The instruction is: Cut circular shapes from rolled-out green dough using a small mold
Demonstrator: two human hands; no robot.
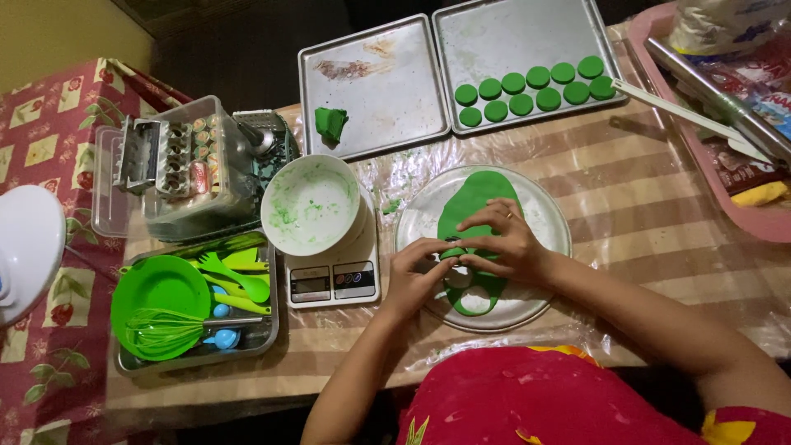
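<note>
At frame centre, the left hand (414,276) and right hand (504,241) met over the rolled green dough (475,202) on a round plate (550,216), fingertips pinched around a small cutter, barely visible. Left stood a white bowl (311,206) on a scale (332,280). Farther up, cut green discs (535,89) lay on a baking tray (511,33).

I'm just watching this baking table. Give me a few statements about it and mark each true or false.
1. Both hands, the left hand and the right hand, rest on the green dough on the round plate. True.
2. The cut green discs sit on the left tray. False: they are on the right tray; the left tray holds only a dough lump.
3. The white bowl stands on the kitchen scale. True.
4. The whisk is red. False: it is green.
</note>
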